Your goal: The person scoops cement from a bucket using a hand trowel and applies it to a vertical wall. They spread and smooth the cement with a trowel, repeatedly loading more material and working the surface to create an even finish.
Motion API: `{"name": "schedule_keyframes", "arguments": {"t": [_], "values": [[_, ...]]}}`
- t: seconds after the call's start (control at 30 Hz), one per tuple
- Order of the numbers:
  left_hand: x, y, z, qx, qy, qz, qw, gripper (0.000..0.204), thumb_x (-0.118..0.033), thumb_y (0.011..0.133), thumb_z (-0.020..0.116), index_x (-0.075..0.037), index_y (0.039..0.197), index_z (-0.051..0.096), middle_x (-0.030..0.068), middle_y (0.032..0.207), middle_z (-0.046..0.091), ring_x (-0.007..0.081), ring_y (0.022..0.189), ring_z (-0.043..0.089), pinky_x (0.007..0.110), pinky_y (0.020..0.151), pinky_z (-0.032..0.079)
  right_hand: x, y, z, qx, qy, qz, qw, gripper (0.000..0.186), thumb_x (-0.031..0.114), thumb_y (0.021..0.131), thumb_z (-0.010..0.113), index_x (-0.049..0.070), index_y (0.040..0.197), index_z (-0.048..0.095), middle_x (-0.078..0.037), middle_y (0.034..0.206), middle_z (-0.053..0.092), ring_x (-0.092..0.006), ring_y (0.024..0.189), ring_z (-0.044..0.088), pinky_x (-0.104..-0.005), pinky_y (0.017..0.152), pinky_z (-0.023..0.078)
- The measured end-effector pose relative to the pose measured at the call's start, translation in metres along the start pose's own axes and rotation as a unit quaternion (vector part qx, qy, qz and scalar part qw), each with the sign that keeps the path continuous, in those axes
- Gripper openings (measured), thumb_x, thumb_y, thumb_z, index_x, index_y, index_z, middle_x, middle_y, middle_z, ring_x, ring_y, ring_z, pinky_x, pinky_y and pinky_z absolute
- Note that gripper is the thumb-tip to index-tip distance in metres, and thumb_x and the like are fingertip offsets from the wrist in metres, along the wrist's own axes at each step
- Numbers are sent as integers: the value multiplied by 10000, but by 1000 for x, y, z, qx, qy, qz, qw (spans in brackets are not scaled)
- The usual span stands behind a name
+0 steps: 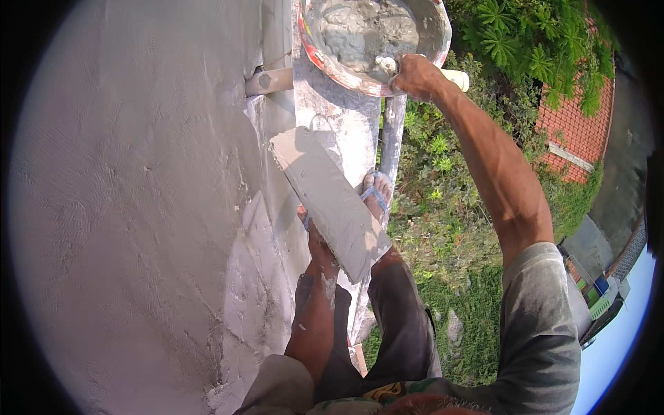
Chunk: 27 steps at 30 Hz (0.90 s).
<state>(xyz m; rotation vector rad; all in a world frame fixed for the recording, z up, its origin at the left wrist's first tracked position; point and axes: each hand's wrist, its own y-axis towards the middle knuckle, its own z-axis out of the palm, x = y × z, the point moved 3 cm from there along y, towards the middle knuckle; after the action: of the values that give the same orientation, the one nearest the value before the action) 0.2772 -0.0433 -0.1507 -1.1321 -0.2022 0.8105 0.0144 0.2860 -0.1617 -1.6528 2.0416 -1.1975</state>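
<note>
The left hand is mostly hidden under a long flat plastering board coated in grey mortar, its grip clamped on the board from below, and the board is held tilted just beside the freshly plastered wall. The right hand reaches up to a red-rimmed pan of wet mortar sitting on a mortar-spattered plank, its grip closed on a pale handle at the pan's rim. A sandalled foot stands on the plank beneath the board, with grass and shrubs well below.
</note>
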Motion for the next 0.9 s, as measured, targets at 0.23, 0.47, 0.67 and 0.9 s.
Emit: {"name": "schedule_keyframes", "arguments": {"t": [0.23, 0.47, 0.67, 0.9], "values": [[-53, -2, 67, -22, 113, 75, 991, 461, -315, 1020, 391, -19, 1372, 361, 125, 1299, 499, 224, 1169, 522, 360, 982, 447, -3, -21, 6, 7, 77, -4, 997, 463, 264, 753, 691, -77, 1053, 601, -255, 891, 660, -346, 796, 655, -447, 714, 523], [-100, 21, 104, 25, 453, 228, 862, 422, -131, 924, 552, -8, 1301, 408, 108, 1184, 578, 200, 1050, 587, 315, 888, 491, -12, -44, 5, 75, 313, 65, 945, 411, 267, 666, 688, -44, 933, 665, -132, 699, 649, -181, 606, 607, -314, 518, 475], [-117, 45, 125, 7, 386, 180, 905, 421, -82, 866, 622, 3, 1239, 445, 92, 1134, 603, 158, 979, 601, 269, 833, 500, -20, -47, 28, 53, 478, 58, 875, 379, 154, 710, 692, 43, 1066, 618, -36, 709, 625, -114, 495, 557, -248, 410, 440], [-117, 76, 132, 52, 413, 176, 892, 447, -22, 810, 669, -14, 1223, 498, 67, 1129, 610, 148, 972, 601, 263, 827, 493, -13, -96, -1, 19, 537, 36, 842, 435, 142, 757, 699, 50, 1162, 570, -11, 681, 594, -91, 467, 527, -240, 400, 416]]}}
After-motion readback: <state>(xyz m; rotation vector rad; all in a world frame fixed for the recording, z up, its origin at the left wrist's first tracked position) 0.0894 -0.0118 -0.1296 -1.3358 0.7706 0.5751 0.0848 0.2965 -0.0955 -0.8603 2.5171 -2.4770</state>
